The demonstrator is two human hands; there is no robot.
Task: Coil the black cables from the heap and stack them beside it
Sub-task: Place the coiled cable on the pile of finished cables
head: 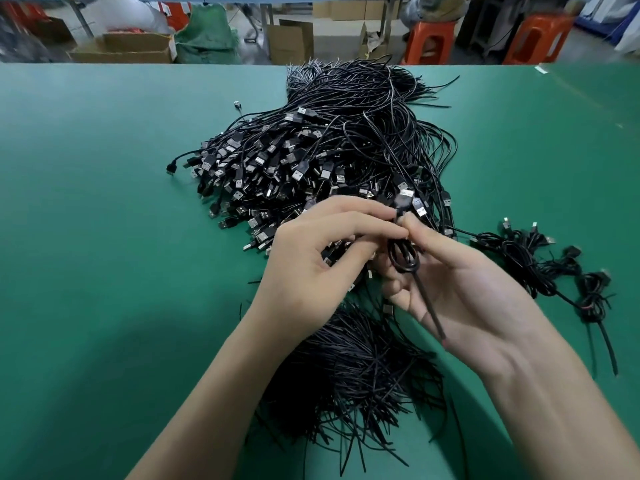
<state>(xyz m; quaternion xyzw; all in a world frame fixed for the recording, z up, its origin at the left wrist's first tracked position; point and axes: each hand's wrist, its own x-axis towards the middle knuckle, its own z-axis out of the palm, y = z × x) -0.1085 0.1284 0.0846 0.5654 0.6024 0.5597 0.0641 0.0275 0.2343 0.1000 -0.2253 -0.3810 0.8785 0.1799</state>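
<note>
Coil status: thin black USB cable (403, 259) is wound into 1 small loop between my 2 hands, above the near side of the heap. My left hand (322, 251) pinches it with thumb and fingertips just below its silver plug. My right hand (460, 292) grips the loop's top with the thumb, fingers curled behind it. The free tail runs down across my right palm.

Big heap of loose black USB cables (311, 157) sits mid-table on the green table mat (104, 202), plugs fanned left, bare tails bunched under my wrists. Coiled black cable bundles (540, 265) lie on the mat just beside the heap's right edge.

Beyond the table: 2 orange plastic stools (429, 39) and brown cardboard boxes (291, 39).
</note>
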